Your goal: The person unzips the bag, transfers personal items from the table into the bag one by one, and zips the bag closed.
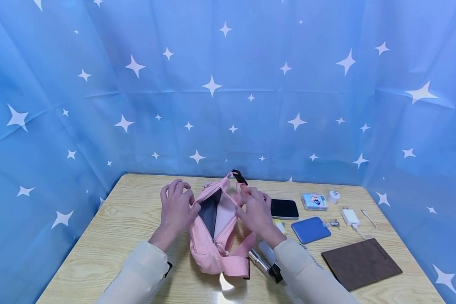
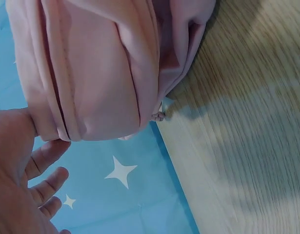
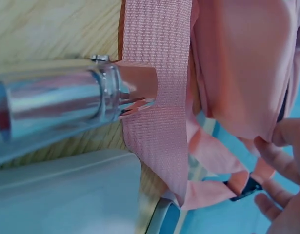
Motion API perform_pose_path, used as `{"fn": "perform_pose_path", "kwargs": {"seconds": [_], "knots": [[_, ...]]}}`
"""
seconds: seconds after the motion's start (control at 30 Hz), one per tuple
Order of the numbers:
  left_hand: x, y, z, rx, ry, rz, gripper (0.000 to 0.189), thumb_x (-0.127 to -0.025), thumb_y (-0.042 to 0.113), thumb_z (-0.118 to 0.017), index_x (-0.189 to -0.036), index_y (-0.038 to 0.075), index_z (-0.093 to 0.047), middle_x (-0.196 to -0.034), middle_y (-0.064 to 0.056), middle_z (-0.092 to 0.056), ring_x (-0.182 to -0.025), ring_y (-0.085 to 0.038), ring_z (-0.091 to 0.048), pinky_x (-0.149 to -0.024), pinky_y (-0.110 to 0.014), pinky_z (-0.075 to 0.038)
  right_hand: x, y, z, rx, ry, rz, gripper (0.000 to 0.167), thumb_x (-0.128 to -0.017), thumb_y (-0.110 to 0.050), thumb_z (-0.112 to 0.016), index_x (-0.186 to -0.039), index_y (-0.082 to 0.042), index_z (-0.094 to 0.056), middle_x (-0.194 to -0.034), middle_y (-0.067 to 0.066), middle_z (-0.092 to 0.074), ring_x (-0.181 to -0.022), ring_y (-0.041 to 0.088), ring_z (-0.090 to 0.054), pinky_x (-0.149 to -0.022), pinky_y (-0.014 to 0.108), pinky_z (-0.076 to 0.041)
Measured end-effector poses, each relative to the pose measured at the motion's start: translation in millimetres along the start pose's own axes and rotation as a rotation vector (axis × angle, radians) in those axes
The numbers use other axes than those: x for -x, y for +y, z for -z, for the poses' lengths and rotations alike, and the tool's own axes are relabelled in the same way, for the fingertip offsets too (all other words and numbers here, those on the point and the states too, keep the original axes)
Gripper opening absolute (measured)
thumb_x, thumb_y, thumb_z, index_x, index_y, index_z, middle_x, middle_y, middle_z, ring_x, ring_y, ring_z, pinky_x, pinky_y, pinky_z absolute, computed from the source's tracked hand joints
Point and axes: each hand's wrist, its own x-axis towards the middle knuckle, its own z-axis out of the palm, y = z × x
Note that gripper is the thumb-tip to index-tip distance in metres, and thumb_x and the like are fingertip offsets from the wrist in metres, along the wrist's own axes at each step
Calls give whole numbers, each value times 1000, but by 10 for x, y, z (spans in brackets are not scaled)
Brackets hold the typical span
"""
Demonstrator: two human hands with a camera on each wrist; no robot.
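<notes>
A pink waist bag (image 1: 205, 253) stands on the table with its zipped top spread apart, and a dark grey lining (image 1: 210, 213) shows inside. My left hand (image 1: 176, 209) pinches the left edge of the opening between thumb and forefinger. In the left wrist view, the other fingers (image 2: 51, 185) of that hand stay off the fabric. On the opposite edge, my right hand (image 1: 256, 211) pinches the fabric near the zip. The bag's pink webbing strap (image 3: 157, 39) hangs at its right side, with a black buckle (image 1: 239, 177) at the far end.
Right of the bag lie a silver tube (image 1: 259, 261), a black-screened phone (image 1: 284, 209), a blue flat case (image 1: 310, 230), a small patterned box (image 1: 314, 202), a white charger (image 1: 350, 217) with its cable, and a dark brown folder (image 1: 362, 264). A blue star-printed curtain (image 1: 251, 139) surrounds the table.
</notes>
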Motion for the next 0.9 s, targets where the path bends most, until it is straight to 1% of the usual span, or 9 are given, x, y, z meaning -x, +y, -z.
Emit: {"fn": "perform_pose_path", "kwargs": {"seconds": [0.13, 0.2, 0.3, 0.43, 0.57, 0.73, 0.9], "knots": [[9, 1, -6, 6, 3, -5, 16, -76, 21, -67, -65, 14, -57, -117, -6, -60, -132, -32, -40, -110, -54, -21, 5, -4, -14, 2, 8, 12, 15, -89, -31, -67, -77, -25, -74, -136, 10, -56, -132, 26, -44, -111, 62, -23], [13, -4, -10, 7, 4, -6, 16, -76, 21, -67, -65, 15, -57, -117, -6, -61, -133, -31, -40, -111, -53, -22, 12, 3, -14, 8, 28, 28, 16, -91, -32, -65, -80, -25, -74, -133, 10, -58, -130, 26, -46, -110, 62, -24], [19, -18, -17, 7, 3, 1, 16, -76, 22, -67, -66, 15, -58, -117, -6, -61, -133, -31, -40, -111, -53, -22, 24, 33, 4, 13, 54, 60, 17, -94, -34, -62, -89, -23, -74, -128, 9, -61, -126, 25, -49, -109, 61, -26], [24, -38, -18, 11, 0, 13, 16, -77, 22, -68, -66, 14, -58, -118, -7, -61, -134, -31, -39, -112, -53, -21, 39, 138, 49, 10, 53, 79, 18, -96, -32, -60, -103, -20, -71, -126, 6, -61, -123, 24, -51, -109, 59, -27], [24, -49, -14, 17, 5, 16, 17, -77, 21, -68, -66, 14, -58, -119, -8, -60, -133, -32, -39, -112, -53, -20, 61, 341, 108, 38, 71, 77, 20, -93, -30, -64, -108, -18, -69, -125, 7, -60, -122, 26, -52, -107, 61, -28], [14, -59, -9, 24, 14, 19, 18, -77, 21, -69, -65, 14, -57, -119, -8, -60, -133, -31, -38, -112, -53, -20, 141, 653, 260, 49, 82, 64, 25, -91, -29, -66, -111, -14, -68, -125, 13, -59, -120, 32, -53, -104, 63, -28], [6, -61, -11, 35, 28, 17, 19, -77, 20, -70, -64, 14, -57, -118, -7, -60, -132, -30, -39, -111, -53, -20, 262, 985, 438, 75, 43, -16, 29, -93, -30, -64, -116, -12, -66, -128, 16, -57, -122, 38, -49, -105, 65, -24]]}}
